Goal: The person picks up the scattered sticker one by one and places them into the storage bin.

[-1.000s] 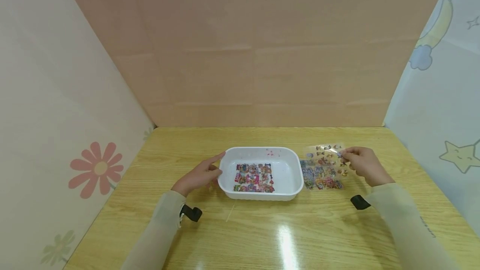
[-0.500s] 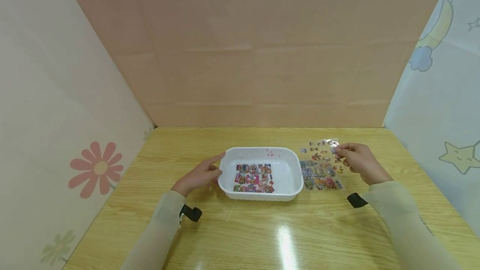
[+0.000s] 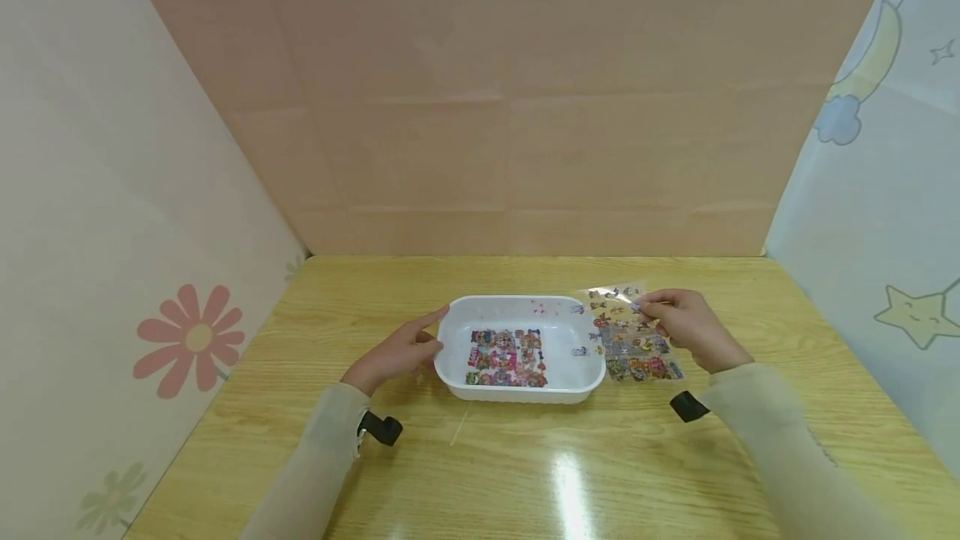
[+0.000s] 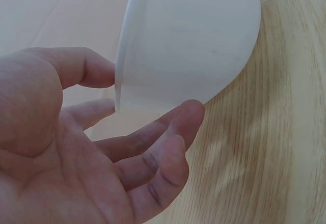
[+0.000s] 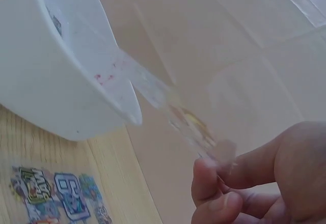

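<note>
A white plastic tub (image 3: 562,394) stands mid-table with a printed sticker sheet (image 3: 507,358) lying inside on its floor. My left hand (image 3: 393,354) touches the tub's left end with thumb and index finger, its other fingers loosely bent below the rim in the left wrist view. Between thumb and fingers my right hand (image 3: 692,325) pinches the edge of a clear sticker sheet (image 3: 617,298) with small cartoon figures. This sheet is raised and tilted, its left part over the tub's right rim. Beneath it, another sticker sheet (image 5: 56,196) lies on the table against the tub.
Small pink marks (image 3: 546,308) show on the tub's inner back wall. A thin pale strip (image 3: 460,425) lies on the wooden table (image 3: 480,473) in front of the tub. A beige backdrop (image 3: 510,148) rises behind, with patterned white panels on both sides.
My right hand has moved left with the pinched sticker sheet, which now overlaps the tub's right side. The left hand and the tub have stayed in place.
</note>
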Tool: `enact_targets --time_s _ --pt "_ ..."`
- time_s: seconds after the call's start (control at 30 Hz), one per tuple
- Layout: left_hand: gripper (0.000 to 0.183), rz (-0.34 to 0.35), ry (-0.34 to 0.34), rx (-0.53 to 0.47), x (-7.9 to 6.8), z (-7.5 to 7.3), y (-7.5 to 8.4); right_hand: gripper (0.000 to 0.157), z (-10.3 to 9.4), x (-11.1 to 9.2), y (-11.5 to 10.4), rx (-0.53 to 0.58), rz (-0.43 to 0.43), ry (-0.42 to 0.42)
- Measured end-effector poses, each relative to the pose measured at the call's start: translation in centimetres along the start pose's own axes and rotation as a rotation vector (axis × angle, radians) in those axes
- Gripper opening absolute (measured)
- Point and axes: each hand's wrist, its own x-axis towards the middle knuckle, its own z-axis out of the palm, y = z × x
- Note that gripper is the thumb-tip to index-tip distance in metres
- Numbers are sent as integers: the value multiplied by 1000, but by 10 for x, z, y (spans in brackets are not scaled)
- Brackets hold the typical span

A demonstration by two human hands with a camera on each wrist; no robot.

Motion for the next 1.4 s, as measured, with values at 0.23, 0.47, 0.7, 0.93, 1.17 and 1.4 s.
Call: enact_targets --time_s 0.23,0.47,0.7,0.93,1.17,1.4 --pt "63 -10 14 -2 0 0 -1 40 16 3 -11 2 -16 -21" --pt "63 -8 11 -10 0 1 -1 38 31 5 -22 41 0 -38" --pt "63 -8 10 -15 -1 2 0 37 49 10 -32 -11 -6 -29" --pt "63 10 -1 -17 -1 1 0 35 62 12 -39 -17 -28 -81" --pt "63 33 -14 -18 -2 -1 1 31 78 13 -48 -47 -28 -124" --pt "63 37 -27 -28 0 -1 -1 28 96 16 -51 -106 -72 -161"
